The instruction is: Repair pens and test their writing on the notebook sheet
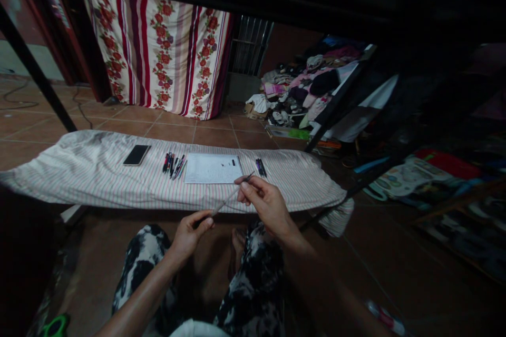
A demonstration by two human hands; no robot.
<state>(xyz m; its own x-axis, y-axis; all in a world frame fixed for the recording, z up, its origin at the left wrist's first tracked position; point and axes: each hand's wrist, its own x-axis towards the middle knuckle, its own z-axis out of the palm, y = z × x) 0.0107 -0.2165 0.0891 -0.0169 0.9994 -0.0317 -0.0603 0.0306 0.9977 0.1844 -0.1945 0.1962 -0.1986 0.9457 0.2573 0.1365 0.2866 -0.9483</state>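
Holding a slim pen-like stick (224, 203) in the air between both hands, before the near edge of the cloth-covered worktop (118, 189). Slanting along its long axis, from low at the left hand (190, 234) to high and farther off at the right hand (269, 202). Pinched at the lower end by the left fingers (204, 224), thumb against index; pinched near the dark upper tip (250, 174) by the right fingers (249, 189), also closed (too faint at the middle to tell whether one piece or two). No gap to cross with either hand. Judged to matter most: that slanted line from one grip to the other. Nearer to the spiral pad (209, 168) with the right hand, overlapping its near right corner in view; lower and farther off with the left. Impossible to read height above the worktop. Beyond, left of the pad: loose pens (173, 165), then a dark phone (136, 155). Right of it: a smaller bunch of pens (261, 167), just past the right hand.
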